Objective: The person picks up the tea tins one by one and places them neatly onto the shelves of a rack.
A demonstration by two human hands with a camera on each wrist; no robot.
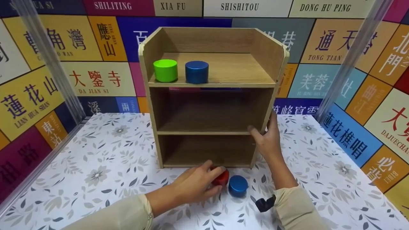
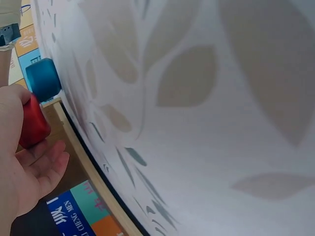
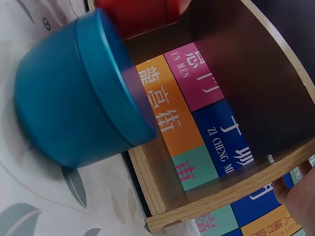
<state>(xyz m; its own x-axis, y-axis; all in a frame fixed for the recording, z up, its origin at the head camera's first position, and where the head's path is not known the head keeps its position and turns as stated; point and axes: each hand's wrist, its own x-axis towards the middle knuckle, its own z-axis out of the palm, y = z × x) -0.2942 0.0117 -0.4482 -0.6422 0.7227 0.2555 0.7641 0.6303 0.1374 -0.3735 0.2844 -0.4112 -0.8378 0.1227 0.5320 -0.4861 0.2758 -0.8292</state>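
A wooden shelf unit (image 1: pixel 211 85) with three levels stands upright on the table. My left hand (image 1: pixel 196 182) holds a red canister (image 1: pixel 222 178) in front of its lowest level; in the left wrist view, the thumb and fingers are around the red canister (image 2: pixel 35 123). Just right of it, a blue lidded canister (image 1: pixel 238 186) sits on the cloth, large in the right wrist view. My right hand (image 1: pixel 269 140) grips the unit's right side panel, thumb at the front edge and fingers partly hidden behind. A green canister (image 1: pixel 165 71) and another blue canister (image 1: pixel 196 72) stand on the top level.
A white cloth with grey leaves (image 1: pixel 105 143) covers the table. Panels with colourful lettering (image 1: pixel 99 78) surround it at the back and sides, with clear corner posts (image 1: pixel 354 54). A small black device (image 1: pixel 265 203) is at my right cuff.
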